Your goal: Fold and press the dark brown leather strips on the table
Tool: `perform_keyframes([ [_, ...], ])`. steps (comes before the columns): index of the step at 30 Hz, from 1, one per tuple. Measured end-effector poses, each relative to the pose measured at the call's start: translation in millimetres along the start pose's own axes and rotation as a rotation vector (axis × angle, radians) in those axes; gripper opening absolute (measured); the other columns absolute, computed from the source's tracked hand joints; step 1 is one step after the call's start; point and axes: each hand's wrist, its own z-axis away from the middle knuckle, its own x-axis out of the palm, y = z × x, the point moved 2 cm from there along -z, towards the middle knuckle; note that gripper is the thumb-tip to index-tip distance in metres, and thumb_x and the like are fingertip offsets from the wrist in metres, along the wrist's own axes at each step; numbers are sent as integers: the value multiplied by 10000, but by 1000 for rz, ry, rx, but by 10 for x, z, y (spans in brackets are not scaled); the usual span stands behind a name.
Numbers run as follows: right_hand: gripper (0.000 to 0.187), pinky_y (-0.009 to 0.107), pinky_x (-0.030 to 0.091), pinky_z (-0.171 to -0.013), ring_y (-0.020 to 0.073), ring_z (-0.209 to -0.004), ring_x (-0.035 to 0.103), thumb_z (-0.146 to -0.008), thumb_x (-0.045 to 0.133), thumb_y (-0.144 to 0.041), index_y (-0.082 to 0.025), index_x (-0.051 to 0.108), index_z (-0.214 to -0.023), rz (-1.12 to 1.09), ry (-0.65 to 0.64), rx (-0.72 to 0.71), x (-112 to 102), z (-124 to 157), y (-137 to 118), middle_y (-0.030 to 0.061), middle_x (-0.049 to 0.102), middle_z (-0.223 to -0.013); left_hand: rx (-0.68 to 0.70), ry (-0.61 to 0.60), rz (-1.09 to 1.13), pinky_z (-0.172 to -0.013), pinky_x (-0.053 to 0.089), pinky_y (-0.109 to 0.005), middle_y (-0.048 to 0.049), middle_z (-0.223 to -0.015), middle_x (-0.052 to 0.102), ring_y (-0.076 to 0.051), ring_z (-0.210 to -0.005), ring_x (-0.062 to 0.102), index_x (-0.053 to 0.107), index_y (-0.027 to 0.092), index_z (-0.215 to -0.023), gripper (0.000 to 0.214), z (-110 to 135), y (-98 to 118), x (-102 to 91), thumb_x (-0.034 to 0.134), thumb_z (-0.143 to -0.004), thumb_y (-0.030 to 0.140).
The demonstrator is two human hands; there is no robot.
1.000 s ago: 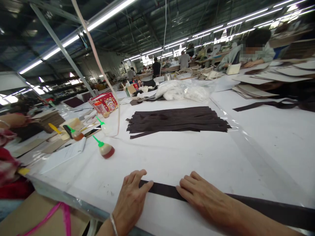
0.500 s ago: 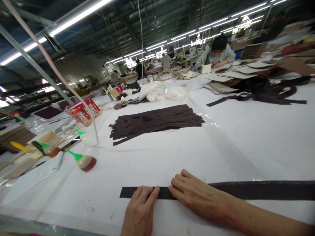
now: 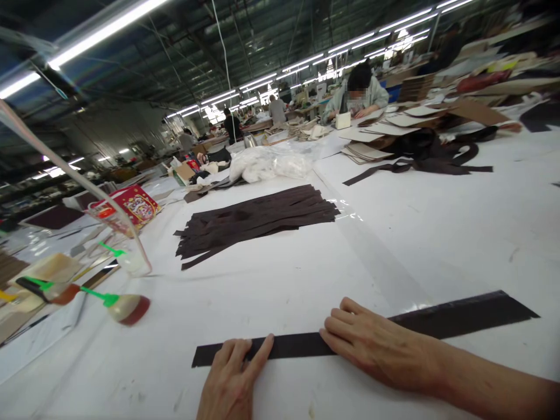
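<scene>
A long dark brown strip (image 3: 297,345) lies across the white table in front of me, narrow at its left part and wider on the right. My left hand (image 3: 231,373) is near its left end, fingers bent over the strip and thumb at its far edge. Further right, my right hand (image 3: 371,344) has its fingers curled onto the strip, gripping it at the far edge. The forearm covers part of the wider stretch, which shows again up to its slanted right end. What lies beneath the fingertips is hidden.
A pile of dark strips (image 3: 258,219) lies beyond my hands. Green-tipped squeeze bottles, one at the front (image 3: 126,309), stand to the left near a red box (image 3: 140,204). Clear plastic bags (image 3: 271,163) and stacked boards (image 3: 394,131) lie farther back. A person (image 3: 359,93) works across the table.
The view has shifted right, and the strip now lies more slanted with its right end in sight. My hands are farther apart, with more of the narrow part showing between them.
</scene>
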Motion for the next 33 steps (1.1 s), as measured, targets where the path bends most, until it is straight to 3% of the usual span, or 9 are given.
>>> perform_keyframes([
  [5,198,340,309,-757,170,-724,433,-923,399,-16,-139,543,-865,19,-3,10,-60,223,56,35,507,-828,21,-6,-31,-772,514,-288,-56,-1000,576,-196,-890,543,319,299,-1458,767,-20,11,-27,388,-775,-42],
  [11,235,341,306,-739,167,-713,426,-939,351,-16,-136,543,-876,17,-11,34,-107,488,134,34,496,-818,-57,42,6,-802,495,-322,-42,-974,564,-194,-893,550,338,370,-1436,793,-19,37,-25,359,-776,-70],
  [14,245,338,303,-738,162,-704,420,-948,339,-22,-140,532,-853,4,-8,55,-130,596,186,31,487,-808,-69,55,36,-782,495,-326,-41,-971,553,-190,-893,562,409,373,-1394,750,-5,11,-30,366,-785,-62],
  [17,233,334,302,-739,159,-701,418,-955,346,-34,-135,540,-874,16,13,58,-146,660,217,31,485,-807,-110,147,83,-787,494,-325,-41,-1072,544,-195,-959,569,506,381,-1298,667,-99,60,-84,371,-798,-41],
  [19,228,331,301,-738,157,-699,413,-955,353,-35,-133,540,-869,28,18,48,-149,672,220,30,483,-803,-133,235,137,-821,485,-327,-43,-1149,541,-199,-1024,561,519,353,-1269,605,-272,220,-134,366,-819,-22],
  [22,220,330,298,-737,161,-701,404,-959,360,-48,-136,534,-854,53,11,50,-142,660,213,27,479,-792,-77,297,314,-845,479,-333,-73,-1122,576,-205,-1018,563,514,253,-1264,503,-658,663,-160,361,-848,14],
  [26,188,334,291,-727,169,-715,403,-957,380,-71,-129,538,-874,95,12,60,-142,674,201,31,481,-794,15,140,581,-767,517,-344,-93,-953,597,-210,-871,561,552,151,-1200,445,-1063,1225,-34,340,-827,32],
  [29,180,331,289,-716,169,-714,404,-946,398,-66,-128,545,-863,102,16,70,-160,742,212,31,481,-787,28,101,583,-754,519,-364,-88,-890,576,-221,-841,537,554,123,-1194,454,-1107,1349,86,340,-809,12],
  [33,188,337,287,-702,173,-720,410,-949,393,-77,-126,567,-895,109,8,76,-186,872,258,38,492,-798,90,127,528,-757,512,-348,-75,-867,554,-215,-824,519,519,129,-1249,508,-1035,1279,174,348,-794,-18],
])
